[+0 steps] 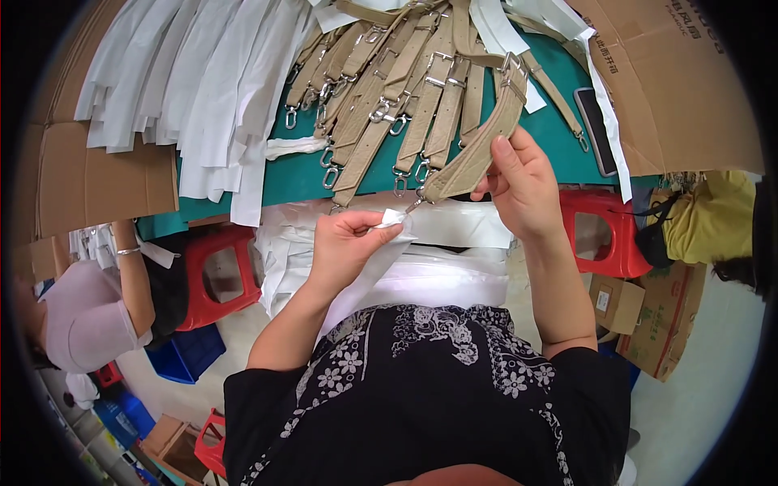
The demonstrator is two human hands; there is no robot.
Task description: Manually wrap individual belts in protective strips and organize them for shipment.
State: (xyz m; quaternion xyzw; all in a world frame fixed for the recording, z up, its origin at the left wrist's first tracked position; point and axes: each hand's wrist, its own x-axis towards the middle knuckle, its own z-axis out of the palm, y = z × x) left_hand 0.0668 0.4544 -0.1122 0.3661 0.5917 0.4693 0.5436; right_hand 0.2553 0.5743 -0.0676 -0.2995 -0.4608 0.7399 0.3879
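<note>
Between the thumb and fingers of my right hand (527, 182) is a tan bag strap (474, 158), with a silver buckle at its upper part and a metal clasp at its lower end. My left hand (344, 247) pinches a small white piece (393, 218), cloth or paper, right at that clasp. Whether the white piece wraps the metal or only touches it, I cannot tell. Beyond my hands a pile of tan straps (442, 105) with silver buckles and snap hooks lies on the green table (275, 174).
Long white strips (215, 105) hang over cardboard at the left. A dark phone (596, 130) lies at the right, beside a large cardboard box (673, 89). White wrapped material (454, 275) lies before my lap. Red stools (604, 235) stand nearby, and another person (93, 308) sits at left.
</note>
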